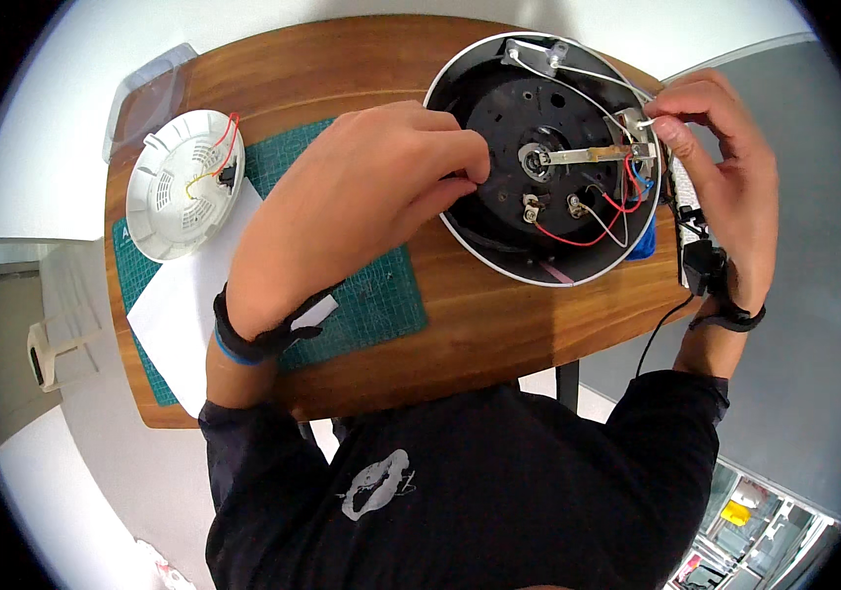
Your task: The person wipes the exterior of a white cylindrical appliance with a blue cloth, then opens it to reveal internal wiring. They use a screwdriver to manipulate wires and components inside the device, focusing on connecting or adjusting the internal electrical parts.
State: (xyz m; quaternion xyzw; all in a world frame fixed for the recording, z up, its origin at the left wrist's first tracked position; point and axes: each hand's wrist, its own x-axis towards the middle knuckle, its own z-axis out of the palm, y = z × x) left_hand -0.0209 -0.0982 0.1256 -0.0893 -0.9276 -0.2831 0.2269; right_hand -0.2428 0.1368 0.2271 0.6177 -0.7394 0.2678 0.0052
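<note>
A round appliance [545, 157] lies upside down on the wooden table [499, 315], its black underside open with red and white wires [605, 218] and a metal strip [602, 153] showing. My left hand [361, 197] rests on the left rim, fingers curled into the opening and gripping it. My right hand [720, 167] is at the right rim, thumb and forefinger pinching a small white connector [645, 124] beside a metal bracket. Both wrists wear dark bands.
A white round vented cover [184, 184] with red and yellow wires lies at the table's left on a green cutting mat [381, 295], over a white paper sheet [180, 305]. A clear plastic lid [145, 93] sits behind it. A black cable [659, 334] hangs off the right edge.
</note>
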